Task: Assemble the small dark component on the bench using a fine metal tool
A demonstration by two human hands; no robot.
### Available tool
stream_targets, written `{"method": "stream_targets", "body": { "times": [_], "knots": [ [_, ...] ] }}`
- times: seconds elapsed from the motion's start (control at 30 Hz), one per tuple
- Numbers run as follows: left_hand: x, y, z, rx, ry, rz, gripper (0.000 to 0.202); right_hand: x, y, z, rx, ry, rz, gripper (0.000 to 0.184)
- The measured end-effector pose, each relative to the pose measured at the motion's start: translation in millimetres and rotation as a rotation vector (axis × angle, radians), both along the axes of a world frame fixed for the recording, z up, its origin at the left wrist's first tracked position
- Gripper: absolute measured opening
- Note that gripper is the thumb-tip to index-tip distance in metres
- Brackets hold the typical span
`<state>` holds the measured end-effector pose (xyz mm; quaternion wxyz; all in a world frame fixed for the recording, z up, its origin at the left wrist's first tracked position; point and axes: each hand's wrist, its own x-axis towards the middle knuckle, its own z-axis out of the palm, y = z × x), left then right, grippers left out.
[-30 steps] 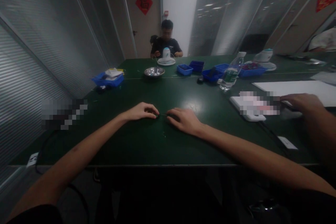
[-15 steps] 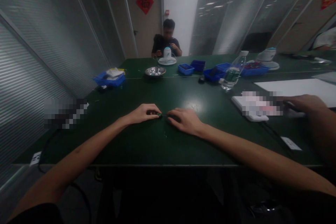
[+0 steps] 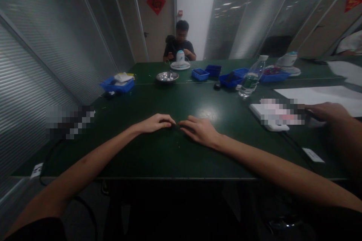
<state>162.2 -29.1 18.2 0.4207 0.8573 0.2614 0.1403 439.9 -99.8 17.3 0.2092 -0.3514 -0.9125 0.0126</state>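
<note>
Over the middle of the green table (image 3: 135, 158), my left hand (image 3: 157, 123) has its thumb and fingers pinched together at the tips. A small dark piece (image 3: 177, 125) shows in the narrow gap between my two hands, too dim to name. My right hand (image 3: 201, 131) faces it from the other side, fingers bent and drawn together towards that piece. What lies inside either pinch is hidden. Both forearms reach in over the table's front edge.
Farther back stand a metal bowl (image 3: 167, 77) with small pieces, blue trays (image 3: 200, 74), a blue basket (image 3: 118, 86) and a water bottle (image 3: 250, 79). At right, another person's hand (image 3: 329, 113) is near a white device (image 3: 266, 120). A person (image 3: 181, 47) sits opposite behind a fan (image 3: 180, 60).
The small green piece seen at my left fingertips is now covered, and those fingers have closed lower over it. My right fingers have shifted slightly. At back right, a white sheet has come into view.
</note>
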Motion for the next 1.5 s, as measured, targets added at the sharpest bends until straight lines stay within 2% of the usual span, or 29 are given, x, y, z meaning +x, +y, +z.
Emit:
{"method": "stream_targets", "body": {
  "times": [0.13,0.23,0.43,0.47,0.57,0.63,0.8,0.9,1.0,1.13,1.27,1.37,1.5],
  "knots": [
    [4,-4,-3.4,0.097,-0.034,-0.043,0.028,-3,1,-2.1,0.001,-0.009,0.003,0.034],
    [7,-8,-2.4,0.112,-0.037,-0.048,0.032,-5,1,-1.6,-0.027,-0.006,-0.020,0.034],
    [6,-8,2.1,0.123,-0.005,0.110,0.070,-5,4,-0.8,-0.105,0.013,-0.162,0.035],
    [4,-7,2.5,0.143,-0.001,0.123,0.067,-4,4,-1.1,-0.118,0.017,-0.193,0.035],
    [-1,-5,3.3,0.236,0.008,0.124,0.037,-3,7,-2.1,-0.151,0.037,-0.286,0.034],
    [-1,-8,3.8,0.317,0.000,0.098,0.025,-2,9,-2.1,-0.162,0.048,-0.335,0.032],
    [12,-17,2.4,0.426,0.029,-0.030,0.022,-3,9,1.3,-0.182,0.033,-0.395,0.032],
    [6,-6,-1.9,0.448,0.051,0.021,0.027,-3,9,2.0,-0.181,0.037,-0.384,0.032],
    [-24,19,-6.2,0.440,0.100,0.173,0.033,-2,9,0.3,-0.179,0.052,-0.361,0.032],
    [-92,57,-10.1,0.435,0.209,0.436,0.038,-1,10,-1.5,-0.186,0.056,-0.345,0.033],
    [-154,78,-13.3,0.478,0.326,0.660,0.041,-1,8,0.4,-0.197,0.058,-0.327,0.032],
    [-180,82,-14.1,0.508,0.356,0.782,0.038,-2,7,2.9,-0.210,0.055,-0.325,0.033],
    [-193,82,-15.1,0.487,0.341,0.941,0.040,-2,7,3.6,-0.214,0.050,-0.319,0.033]
  ]
}}
